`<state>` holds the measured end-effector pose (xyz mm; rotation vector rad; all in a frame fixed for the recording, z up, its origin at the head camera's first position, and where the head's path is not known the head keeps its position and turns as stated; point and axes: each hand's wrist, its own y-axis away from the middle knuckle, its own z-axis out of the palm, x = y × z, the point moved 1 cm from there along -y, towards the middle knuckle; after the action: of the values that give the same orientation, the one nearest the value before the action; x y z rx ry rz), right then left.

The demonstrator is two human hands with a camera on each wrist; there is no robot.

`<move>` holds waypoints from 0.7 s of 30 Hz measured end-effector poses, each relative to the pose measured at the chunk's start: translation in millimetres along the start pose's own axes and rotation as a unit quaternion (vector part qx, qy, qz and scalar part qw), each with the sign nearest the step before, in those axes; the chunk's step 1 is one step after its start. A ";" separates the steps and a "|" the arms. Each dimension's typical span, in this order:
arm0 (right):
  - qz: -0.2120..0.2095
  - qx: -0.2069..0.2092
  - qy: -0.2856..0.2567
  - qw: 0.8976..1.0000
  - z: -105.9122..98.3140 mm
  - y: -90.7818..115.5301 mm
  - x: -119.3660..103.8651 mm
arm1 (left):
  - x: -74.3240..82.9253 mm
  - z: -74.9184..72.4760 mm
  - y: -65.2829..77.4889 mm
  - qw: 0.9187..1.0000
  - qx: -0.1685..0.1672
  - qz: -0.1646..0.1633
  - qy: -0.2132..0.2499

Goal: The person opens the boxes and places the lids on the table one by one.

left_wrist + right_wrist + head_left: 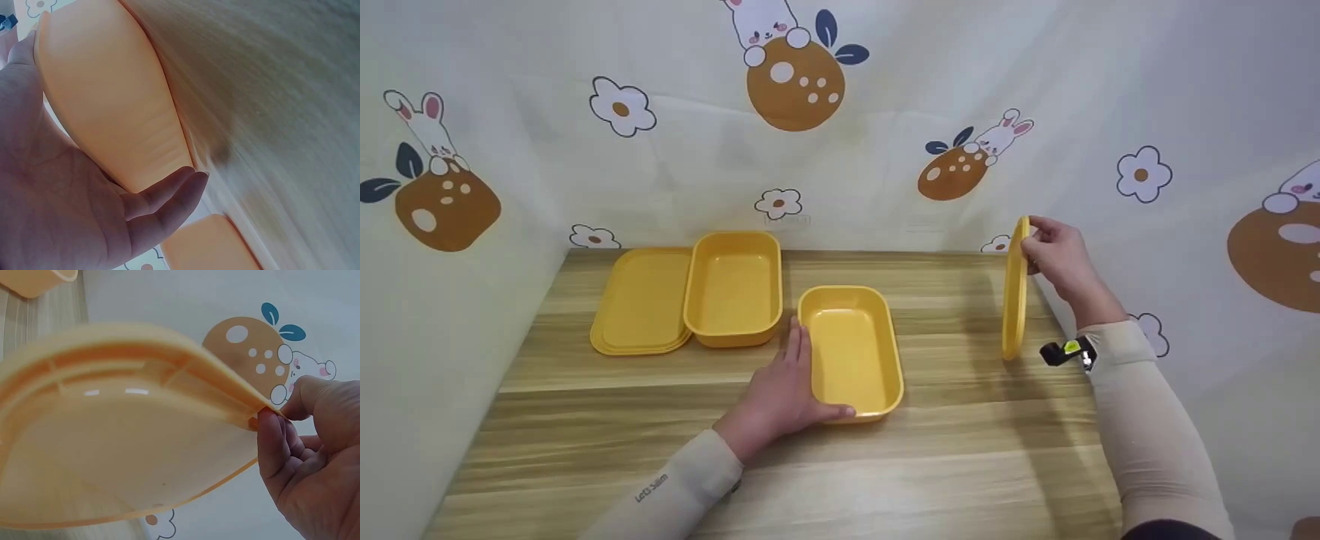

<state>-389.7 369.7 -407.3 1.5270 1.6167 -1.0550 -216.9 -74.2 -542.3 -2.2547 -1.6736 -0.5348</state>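
Note:
My left hand [780, 397] rests against a yellow rectangular food container [851, 356], its fingers extended along the left wall and its thumb on the near rim. In the left wrist view, the container's smooth outer wall [107, 84] stands beside the palm. At the right, my right hand [1061, 259] pinches the far edge of a yellow lid [1015, 300], held on edge above the table. The right wrist view shows thumb and fingers on the rim of this lid [135, 455], with its grooved underside facing the camera.
A second yellow container [735, 285] stands at the back left, its right side near the first. Another yellow lid [641, 300] lies flat beside it, against its left side. A patterned cloth [877, 165] hangs behind the wood-grain table [937, 465] and along both sides.

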 end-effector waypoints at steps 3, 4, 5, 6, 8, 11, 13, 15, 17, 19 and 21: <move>-0.003 -0.005 0.023 1.000 2.9 -1.9 -1.9 | -0.3 0.3 0.2 1.000 -0.003 -0.001 -0.001; -0.003 -0.006 0.032 0.999 4.2 -2.4 -2.7 | -0.6 0.6 0.1 1.000 -0.004 -0.002 -0.001; -0.005 -0.008 0.041 0.999 5.5 -3.0 -3.7 | -0.7 0.9 0.0 1.000 -0.005 -0.003 -0.001; -0.007 -0.009 0.050 0.999 6.8 -3.8 -4.5 | -0.8 1.3 -0.1 1.000 -0.005 -0.004 -0.001; -0.016 -0.012 0.067 0.998 9.6 -5.9 -5.6 | -1.0 1.6 -0.1 1.000 -0.006 -0.005 -0.003; -0.031 -0.020 0.092 0.995 13.4 -10.0 -5.7 | -1.0 1.9 -0.3 1.000 -0.004 -0.004 -0.006; -0.040 -0.025 0.108 0.993 15.7 -12.9 -5.4 | -0.8 1.7 -0.3 1.000 -0.003 -0.003 -0.005; -0.047 -0.028 0.124 0.991 17.3 -16.2 -4.6 | -0.7 1.6 -0.4 1.000 -0.001 -0.002 -0.002; -0.049 -0.030 0.138 0.989 18.9 -19.0 -4.2 | -0.4 1.4 -0.6 1.000 -0.002 -0.002 -0.003; -0.047 -0.033 0.154 0.986 20.4 -21.6 -3.8 | -0.7 1.5 -0.5 1.000 -0.001 -0.002 -0.002; -0.042 -0.038 0.167 0.984 22.4 -23.9 -3.3 | -0.7 1.5 -0.5 1.000 -0.003 -0.004 -0.003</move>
<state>-414.5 348.5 -411.8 1.6619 1.9411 -0.7988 -217.4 -73.9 -543.9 -2.2567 -1.6865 -0.5363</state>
